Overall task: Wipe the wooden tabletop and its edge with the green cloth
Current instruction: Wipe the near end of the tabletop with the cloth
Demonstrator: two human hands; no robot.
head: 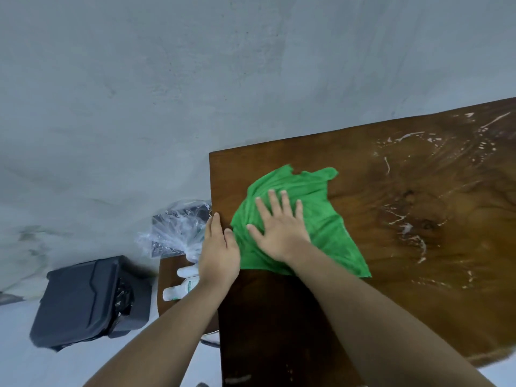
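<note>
The crumpled green cloth lies on the brown wooden tabletop near its left edge. The right hand presses flat on the cloth, fingers straight and spread. The left hand rests on the tabletop's left edge, thumb on top beside the cloth; its other fingers are mostly hidden, so whether it grips cannot be told. White streaks mark the tabletop right of the cloth

Hard-to-see bits
Bench runs off the right edge, left hand has fingers out of sight past the side, white bottle label's unreadably tiny.
</note>
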